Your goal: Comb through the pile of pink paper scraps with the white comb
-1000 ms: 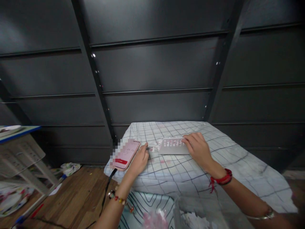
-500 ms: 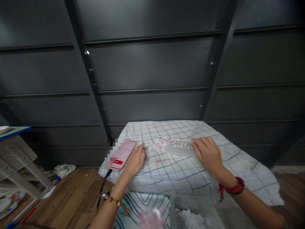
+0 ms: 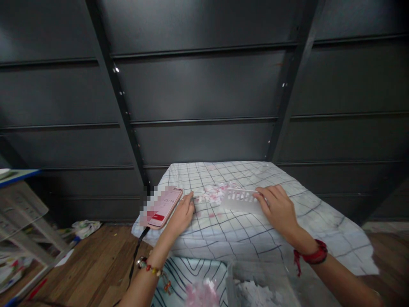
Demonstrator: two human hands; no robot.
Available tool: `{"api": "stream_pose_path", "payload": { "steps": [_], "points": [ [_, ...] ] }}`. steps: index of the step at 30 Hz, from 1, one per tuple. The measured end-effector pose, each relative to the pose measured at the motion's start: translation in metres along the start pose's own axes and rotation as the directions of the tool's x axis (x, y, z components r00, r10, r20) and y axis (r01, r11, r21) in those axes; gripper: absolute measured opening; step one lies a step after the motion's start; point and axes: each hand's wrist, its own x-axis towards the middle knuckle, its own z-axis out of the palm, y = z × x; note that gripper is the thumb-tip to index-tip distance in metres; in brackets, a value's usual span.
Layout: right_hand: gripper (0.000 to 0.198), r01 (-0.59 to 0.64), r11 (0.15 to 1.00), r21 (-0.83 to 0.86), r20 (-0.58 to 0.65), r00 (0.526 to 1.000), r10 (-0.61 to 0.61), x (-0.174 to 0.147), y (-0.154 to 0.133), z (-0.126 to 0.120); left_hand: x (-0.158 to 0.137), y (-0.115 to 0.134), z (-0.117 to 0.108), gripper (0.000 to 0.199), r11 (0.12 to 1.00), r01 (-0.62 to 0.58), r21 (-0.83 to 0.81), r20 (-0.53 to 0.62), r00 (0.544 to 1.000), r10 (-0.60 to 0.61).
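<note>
Beneath the phone spreads a checked cloth. Right of the phone, the right hand pinches a pale slotted plate by its end, a sensible hold; it looks light, thin, fairly stiff. At the phone's right edge, the left hand lies loosely extended; whether it grips, I cannot tell. Between phone and plate, pink-and-white scraps look feather-light. The screen seems to read "25:14"; no brand is legible.

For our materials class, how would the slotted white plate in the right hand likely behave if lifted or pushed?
The slotted white plate is probably stiff: its top edge looks straight with the right hand gripping one end. Thin and slotted, it is likely light. Pushed left, it may sweep along the loose pink and white pieces beside it.
</note>
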Motion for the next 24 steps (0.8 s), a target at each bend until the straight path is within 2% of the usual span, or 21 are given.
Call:
{"api": "stream_pose_path", "payload": {
  "steps": [3,7,24],
  "points": [
    [0.012,-0.019,0.999,0.043,-0.015,1.000,0.020,0.003,-0.006,0.002,0.000,0.000,0.000,0.047,1.000,0.001,0.000,0.002,1.000,-0.001],
    [0.013,-0.042,0.999,0.009,-0.035,0.998,0.042,0.010,-0.010,0.007,0.001,-0.002,0.001,0.046,1.000,-0.004,0.002,-0.004,1.000,0.004],
    [0.013,-0.013,0.996,0.090,0.018,1.000,0.011,0.014,-0.018,0.014,0.001,0.002,-0.001,0.045,1.000,-0.001,-0.012,-0.002,1.000,0.001]
  ]
}}
